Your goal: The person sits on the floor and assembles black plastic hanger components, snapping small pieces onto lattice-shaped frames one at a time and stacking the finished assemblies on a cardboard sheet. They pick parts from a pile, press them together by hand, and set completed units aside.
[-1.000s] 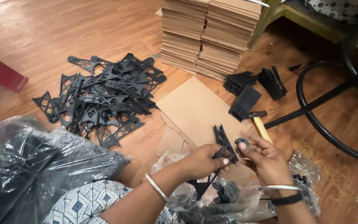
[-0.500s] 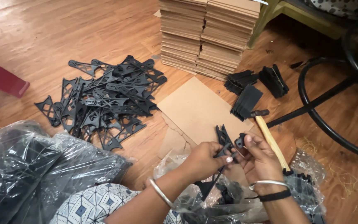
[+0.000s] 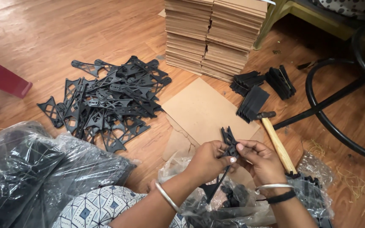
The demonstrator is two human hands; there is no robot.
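My left hand (image 3: 205, 161) and my right hand (image 3: 262, 161) meet low in the middle of the head view, both gripping one black plastic bracket (image 3: 229, 141). The bracket is a thin openwork strut; its top pokes up above my fingers and its long lower end (image 3: 214, 188) hangs down between my wrists. Under my hands lies a clear plastic bag (image 3: 237, 202) with more black parts inside. A flat brown cardboard sheet (image 3: 205, 109) lies on the wooden floor just beyond my hands.
A pile of several black brackets (image 3: 106, 103) lies to the left. Stacked cardboard sheets (image 3: 216, 33) stand at the back. Small black folded pieces (image 3: 260, 88) and a wooden-handled hammer (image 3: 275, 139) lie to the right. Dark plastic bags (image 3: 30, 169) sit at lower left; a black hoop (image 3: 339, 122) at right.
My hands have shifted slightly left and closer together on the bracket. The hammer shows more fully beside my right hand as the view moved.
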